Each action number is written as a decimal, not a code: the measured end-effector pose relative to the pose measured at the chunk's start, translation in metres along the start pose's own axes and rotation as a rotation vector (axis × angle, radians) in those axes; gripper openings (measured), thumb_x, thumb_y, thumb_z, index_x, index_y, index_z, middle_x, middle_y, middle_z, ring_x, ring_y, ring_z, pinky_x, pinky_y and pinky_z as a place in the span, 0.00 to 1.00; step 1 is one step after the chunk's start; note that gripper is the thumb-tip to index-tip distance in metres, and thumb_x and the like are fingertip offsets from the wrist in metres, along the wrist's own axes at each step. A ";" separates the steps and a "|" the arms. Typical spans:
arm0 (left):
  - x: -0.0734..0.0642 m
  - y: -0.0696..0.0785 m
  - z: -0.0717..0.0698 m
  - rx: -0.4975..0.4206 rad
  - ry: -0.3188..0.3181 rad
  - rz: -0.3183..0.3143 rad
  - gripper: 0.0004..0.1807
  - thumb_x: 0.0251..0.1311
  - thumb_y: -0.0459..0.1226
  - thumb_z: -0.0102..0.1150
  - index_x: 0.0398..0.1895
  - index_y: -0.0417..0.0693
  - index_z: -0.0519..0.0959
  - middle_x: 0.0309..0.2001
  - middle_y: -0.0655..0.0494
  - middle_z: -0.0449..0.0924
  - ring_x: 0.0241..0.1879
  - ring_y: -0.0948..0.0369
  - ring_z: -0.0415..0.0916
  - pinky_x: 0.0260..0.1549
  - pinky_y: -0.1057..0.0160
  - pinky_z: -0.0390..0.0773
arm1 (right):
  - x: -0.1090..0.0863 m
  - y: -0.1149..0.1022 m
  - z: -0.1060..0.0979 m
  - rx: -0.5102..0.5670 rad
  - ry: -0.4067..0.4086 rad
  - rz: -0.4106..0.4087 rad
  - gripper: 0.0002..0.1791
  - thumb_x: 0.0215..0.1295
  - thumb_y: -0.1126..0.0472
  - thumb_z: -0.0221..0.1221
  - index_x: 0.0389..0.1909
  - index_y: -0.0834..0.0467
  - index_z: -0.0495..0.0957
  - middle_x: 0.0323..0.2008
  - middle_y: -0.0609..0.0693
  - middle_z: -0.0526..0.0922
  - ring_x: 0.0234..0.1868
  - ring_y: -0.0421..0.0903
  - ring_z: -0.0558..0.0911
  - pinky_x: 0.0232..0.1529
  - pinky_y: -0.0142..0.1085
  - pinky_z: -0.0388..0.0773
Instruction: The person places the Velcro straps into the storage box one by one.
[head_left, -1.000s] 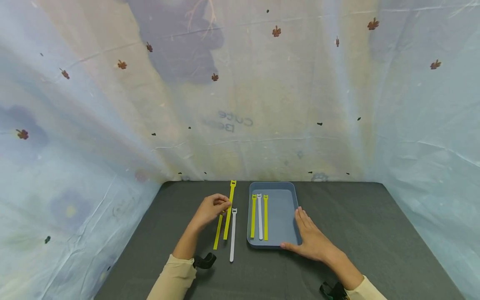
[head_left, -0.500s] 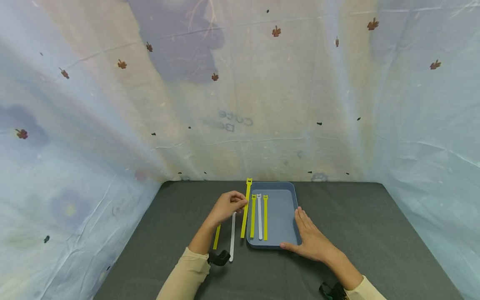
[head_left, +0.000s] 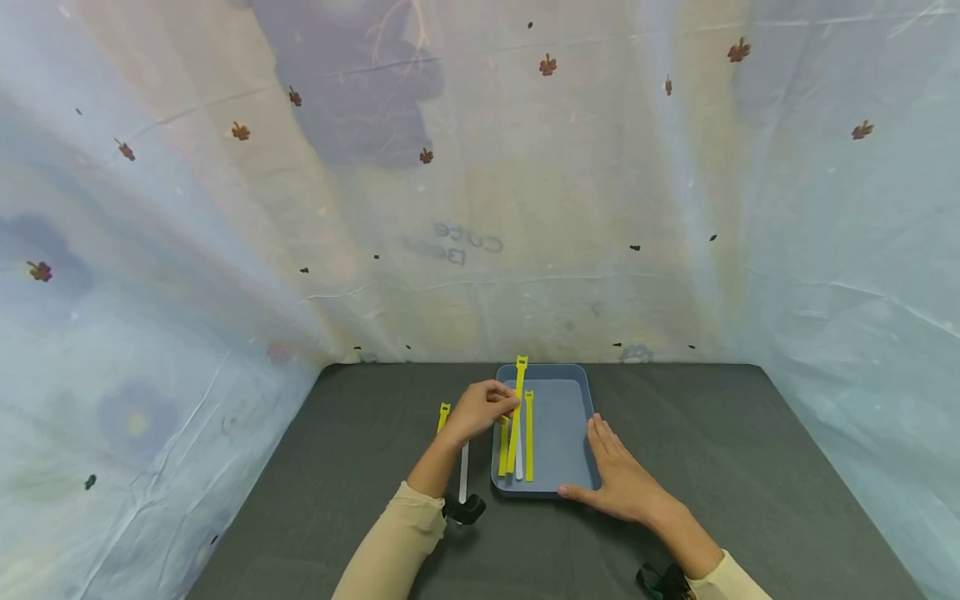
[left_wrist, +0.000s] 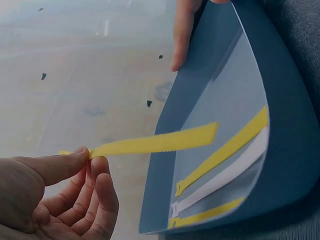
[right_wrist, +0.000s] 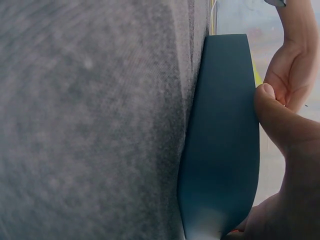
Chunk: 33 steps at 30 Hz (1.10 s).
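My left hand (head_left: 483, 408) pinches a yellow hook-and-loop cable tie (left_wrist: 160, 142) between thumb and fingertips, above the left part of a blue-grey tray (head_left: 562, 433). Inside that tray lie a yellow tie (head_left: 529, 433), a white tie (left_wrist: 220, 175) and another yellow tie (left_wrist: 210, 215), side by side. In the head view, the held tie and my left hand partly cover two of them. My right hand (head_left: 626, 479) rests against the tray's near right corner, fingers straight along its right side and thumb at the front edge.
Left of the tray, partly behind my left hand and forearm, a yellow tie (head_left: 443, 415) and a white tie (head_left: 463, 475) lie on the dark cloth-covered table (head_left: 697, 433). A patterned sheet (head_left: 480, 183) hangs behind and at both sides.
My left hand has carried the yellow cable tie rightward, from over the table to over the tray. The right hand has stayed at the tray's corner.
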<state>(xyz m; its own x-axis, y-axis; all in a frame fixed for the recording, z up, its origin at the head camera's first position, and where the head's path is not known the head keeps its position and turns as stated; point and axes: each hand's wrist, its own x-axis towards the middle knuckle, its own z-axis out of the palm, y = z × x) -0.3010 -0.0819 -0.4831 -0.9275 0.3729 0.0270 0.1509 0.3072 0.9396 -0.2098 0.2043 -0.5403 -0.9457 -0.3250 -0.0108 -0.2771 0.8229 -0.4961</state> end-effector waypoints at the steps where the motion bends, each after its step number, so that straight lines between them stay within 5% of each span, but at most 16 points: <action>1: 0.002 0.000 0.001 -0.001 -0.002 -0.002 0.13 0.77 0.39 0.64 0.53 0.36 0.82 0.47 0.33 0.87 0.49 0.35 0.85 0.52 0.37 0.86 | 0.000 0.000 0.000 -0.002 0.001 -0.001 0.76 0.60 0.17 0.61 0.85 0.70 0.41 0.86 0.67 0.37 0.86 0.67 0.43 0.81 0.66 0.52; 9: 0.013 0.000 0.014 0.002 -0.005 -0.044 0.13 0.77 0.38 0.65 0.53 0.35 0.82 0.49 0.30 0.86 0.48 0.36 0.86 0.50 0.40 0.88 | -0.001 -0.001 -0.001 0.011 0.003 -0.008 0.76 0.60 0.18 0.62 0.85 0.71 0.41 0.86 0.68 0.38 0.86 0.68 0.43 0.80 0.66 0.52; 17: 0.024 -0.002 0.029 0.045 0.040 -0.036 0.10 0.75 0.36 0.67 0.49 0.36 0.83 0.38 0.44 0.89 0.40 0.46 0.89 0.47 0.41 0.89 | 0.000 0.000 -0.001 0.010 -0.001 -0.007 0.75 0.60 0.19 0.63 0.85 0.70 0.41 0.86 0.68 0.38 0.86 0.67 0.43 0.81 0.66 0.52; 25: 0.034 -0.007 0.042 0.040 0.045 -0.087 0.09 0.73 0.34 0.68 0.48 0.36 0.83 0.38 0.40 0.89 0.43 0.38 0.89 0.44 0.44 0.90 | -0.002 -0.002 -0.004 0.022 -0.009 -0.010 0.75 0.61 0.20 0.64 0.85 0.70 0.41 0.86 0.68 0.38 0.86 0.67 0.43 0.81 0.66 0.51; 33: 0.043 -0.013 0.057 0.092 0.091 -0.099 0.05 0.70 0.32 0.69 0.41 0.37 0.84 0.28 0.47 0.88 0.28 0.51 0.88 0.32 0.55 0.89 | -0.004 -0.004 -0.007 0.024 -0.006 -0.026 0.74 0.62 0.23 0.66 0.84 0.71 0.42 0.85 0.69 0.40 0.85 0.69 0.44 0.81 0.66 0.52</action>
<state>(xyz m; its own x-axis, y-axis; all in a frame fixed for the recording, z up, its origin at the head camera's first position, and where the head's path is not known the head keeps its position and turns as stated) -0.3229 -0.0196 -0.5133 -0.9660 0.2568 -0.0297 0.0837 0.4194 0.9039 -0.2064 0.2055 -0.5323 -0.9372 -0.3488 -0.0028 -0.2972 0.8028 -0.5169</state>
